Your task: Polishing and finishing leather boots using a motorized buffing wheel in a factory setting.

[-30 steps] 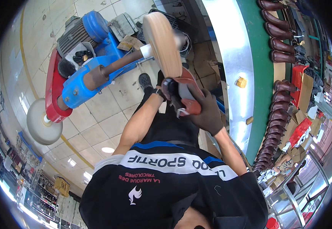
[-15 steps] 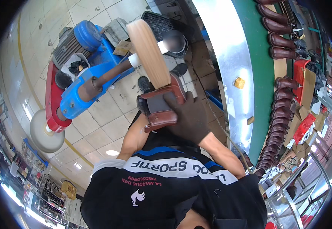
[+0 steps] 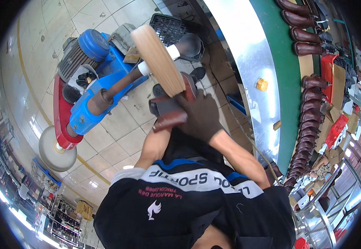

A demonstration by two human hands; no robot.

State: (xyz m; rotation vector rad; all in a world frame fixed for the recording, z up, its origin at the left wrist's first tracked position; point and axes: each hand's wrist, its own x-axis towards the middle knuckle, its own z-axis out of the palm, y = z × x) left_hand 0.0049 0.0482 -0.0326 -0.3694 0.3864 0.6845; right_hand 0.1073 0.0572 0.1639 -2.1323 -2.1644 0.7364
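A reddish-brown leather boot (image 3: pixel 171 120) with a dark grey side panel is held between my hands in front of my body. My right hand (image 3: pixel 202 115), in a dark brown glove, wraps round its right side. On the boot's left side, a dark bit of my left hand (image 3: pixel 153 107) shows at the edge; the boot hides most of its fingers. The lower rim of a pale, wood-coloured buffing wheel (image 3: pixel 159 60) meets the boot's upper part, near my right fingers. The wheel sits on the shaft of a blue machine (image 3: pixel 91 108).
A second, off-white wheel (image 3: pixel 57 148) is at the machine's left end. To the right runs a metal-edged bench (image 3: pixel 259 54) with a green surface (image 3: pixel 286 79) and rows of brown boots (image 3: pixel 307 118). A black crate (image 3: pixel 166 29) stands behind the buffing wheel.
The boot has turned and tilted in my hands, so its grey panel shows less. Both hands have moved slightly left and up with it. The whole view has shifted a little.
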